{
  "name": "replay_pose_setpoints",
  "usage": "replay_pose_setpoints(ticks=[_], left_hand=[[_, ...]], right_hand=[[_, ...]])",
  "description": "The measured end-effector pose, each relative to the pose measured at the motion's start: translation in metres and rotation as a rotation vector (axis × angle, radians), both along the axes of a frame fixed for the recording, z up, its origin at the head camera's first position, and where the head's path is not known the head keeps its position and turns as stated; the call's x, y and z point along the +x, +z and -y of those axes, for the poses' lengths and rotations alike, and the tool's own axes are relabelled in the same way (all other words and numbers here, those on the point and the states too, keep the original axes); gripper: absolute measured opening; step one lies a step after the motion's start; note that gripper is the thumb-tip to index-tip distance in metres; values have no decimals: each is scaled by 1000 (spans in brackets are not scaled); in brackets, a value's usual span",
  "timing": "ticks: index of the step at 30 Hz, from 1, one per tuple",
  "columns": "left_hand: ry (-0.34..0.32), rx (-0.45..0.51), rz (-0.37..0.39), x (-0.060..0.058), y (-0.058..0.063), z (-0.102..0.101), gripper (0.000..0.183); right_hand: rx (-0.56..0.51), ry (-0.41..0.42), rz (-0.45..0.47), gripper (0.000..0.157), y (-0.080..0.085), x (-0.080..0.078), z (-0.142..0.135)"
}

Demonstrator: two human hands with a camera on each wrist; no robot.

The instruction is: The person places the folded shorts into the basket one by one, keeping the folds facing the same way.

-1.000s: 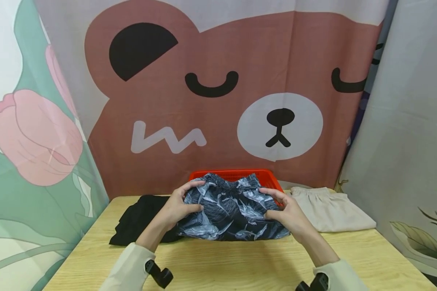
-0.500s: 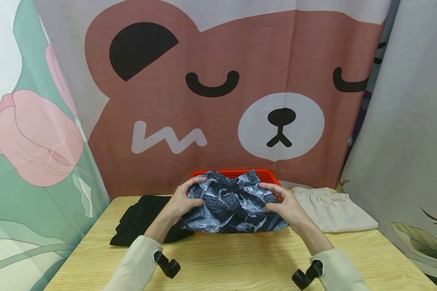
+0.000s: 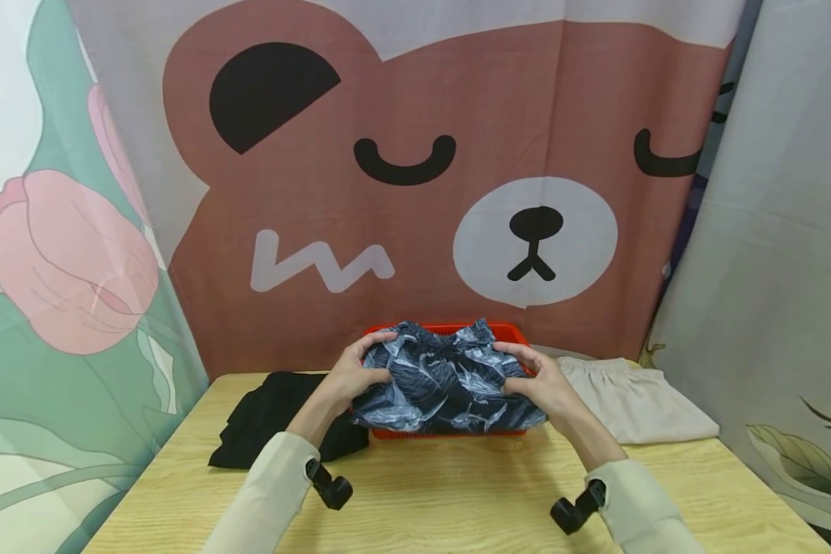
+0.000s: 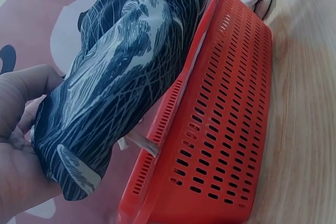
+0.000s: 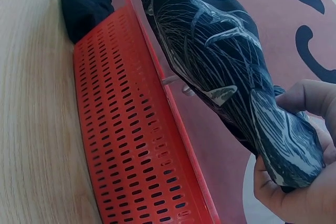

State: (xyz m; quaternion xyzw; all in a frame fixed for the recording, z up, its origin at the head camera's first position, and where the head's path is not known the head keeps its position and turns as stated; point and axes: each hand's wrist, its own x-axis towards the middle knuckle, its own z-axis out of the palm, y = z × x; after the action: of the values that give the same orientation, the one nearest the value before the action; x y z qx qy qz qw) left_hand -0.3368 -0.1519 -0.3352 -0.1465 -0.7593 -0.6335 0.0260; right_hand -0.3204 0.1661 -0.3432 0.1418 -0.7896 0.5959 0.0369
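Dark blue-grey leaf-print shorts (image 3: 446, 388), folded into a bundle with a gathered waistband on top, are held up by both hands. My left hand (image 3: 349, 377) grips the left end, thumb in front and fingers over the top. At the right end, my right hand (image 3: 545, 381) pinches the cloth the same way. Behind and below the shorts is a red plastic basket (image 3: 515, 333), largely covered by them in the head view. Both wrist views show the shorts (image 4: 121, 61) above the rim of the slotted basket (image 5: 131, 129), with a pale cord hanging close to that rim.
A black folded garment (image 3: 266, 415) lies on the wooden table (image 3: 422, 500) to the left of the basket. To its right lies a beige garment (image 3: 637, 404) with a gathered waist. A printed bear curtain (image 3: 415, 215) hangs behind the table.
Both hands have carried the shorts forward and slightly up, over the basket. The basket's lower front edge now shows beneath them, and more of the black garment is visible.
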Motion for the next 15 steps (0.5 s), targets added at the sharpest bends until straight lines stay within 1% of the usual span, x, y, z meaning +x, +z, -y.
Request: replay_pose_setpoints(ticks=[5,9,15], left_hand=[[-9,2,13,-4,1,-1,64],[10,13,13,-8,0,-2,62],[39,26,6,-18,-1,-4,61]], right_hand=[[4,-18,22,64,2,-3,1],[0,-32,30,63,5,-6,2],[-42,-60,35,65,7,-14,4]])
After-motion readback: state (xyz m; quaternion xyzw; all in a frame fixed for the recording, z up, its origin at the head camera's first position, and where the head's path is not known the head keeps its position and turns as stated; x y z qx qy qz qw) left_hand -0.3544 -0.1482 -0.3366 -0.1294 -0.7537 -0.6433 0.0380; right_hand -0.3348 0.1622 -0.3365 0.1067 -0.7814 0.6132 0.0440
